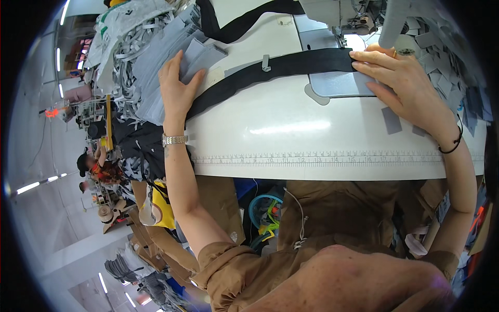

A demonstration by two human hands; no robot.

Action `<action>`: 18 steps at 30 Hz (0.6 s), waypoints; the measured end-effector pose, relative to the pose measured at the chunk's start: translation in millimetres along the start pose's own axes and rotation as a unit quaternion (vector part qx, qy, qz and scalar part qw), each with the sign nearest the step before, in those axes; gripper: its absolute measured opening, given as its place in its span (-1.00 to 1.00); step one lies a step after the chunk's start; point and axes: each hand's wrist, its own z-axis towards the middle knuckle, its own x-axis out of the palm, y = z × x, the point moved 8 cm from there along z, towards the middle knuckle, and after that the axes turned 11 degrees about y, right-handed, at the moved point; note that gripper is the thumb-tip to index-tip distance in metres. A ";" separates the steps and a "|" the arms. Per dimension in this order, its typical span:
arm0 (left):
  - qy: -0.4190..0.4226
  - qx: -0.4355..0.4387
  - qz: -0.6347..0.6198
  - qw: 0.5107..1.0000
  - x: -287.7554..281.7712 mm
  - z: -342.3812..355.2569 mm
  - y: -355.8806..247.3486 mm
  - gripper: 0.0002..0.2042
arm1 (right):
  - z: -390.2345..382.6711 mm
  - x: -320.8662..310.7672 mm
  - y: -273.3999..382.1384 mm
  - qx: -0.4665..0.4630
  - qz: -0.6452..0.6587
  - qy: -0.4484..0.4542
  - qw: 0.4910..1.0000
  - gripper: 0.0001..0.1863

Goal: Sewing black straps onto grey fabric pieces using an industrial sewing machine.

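A long black fabric strip [280, 66] curves across the white sewing table from beside my left wrist to the metal plate of the sewing machine [340, 39]. A small grey tab [266, 63] lies across it. My right hand [392, 73] lies with fingers stretched out, its fingertips touching the strip's right end, just right of the needle area. At the left, my left hand [179, 86] is open, thumb spread from the fingers, over the edge of a pile of grey-blue fabric pieces [156, 67]. Whether it touches them I cannot tell.
A printed ruler [312, 158] runs along the table's near edge [312, 174]. Another black strip [249, 23] lies at the back. Many grey scraps [442, 62] are heaped at the right. Below the table stands a blue-rimmed bin [252, 210]. Other people [101, 166] are far left.
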 end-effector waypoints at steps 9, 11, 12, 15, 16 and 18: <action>0.036 0.028 -0.242 0.969 46.8 38.1 -99.8 -0.57 | 19.0 -2.5 26.4 -0.111 -0.007 -0.100 0.989 -0.76; 0.040 0.129 -0.260 0.956 84.7 64.7 -162.6 -0.58 | 19.2 -8.0 26.2 -0.089 -0.081 -0.073 0.990 -0.74; 0.051 0.169 -0.267 0.947 105.2 70.0 -188.9 -0.59 | 21.9 -10.0 24.4 -0.071 -0.097 -0.077 0.990 -0.73; 0.098 0.247 -0.282 0.922 151.4 65.9 -250.7 -0.61 | 35.6 -3.5 29.7 -0.125 -0.087 -0.108 0.982 -0.74; 0.115 0.269 -0.287 0.912 159.4 59.7 -275.8 -0.61 | 38.8 0.1 30.7 -0.138 -0.080 -0.128 0.979 -0.74; 0.143 0.301 -0.294 0.896 165.5 50.8 -321.1 -0.62 | 43.9 12.0 25.8 -0.139 -0.066 -0.145 0.977 -0.75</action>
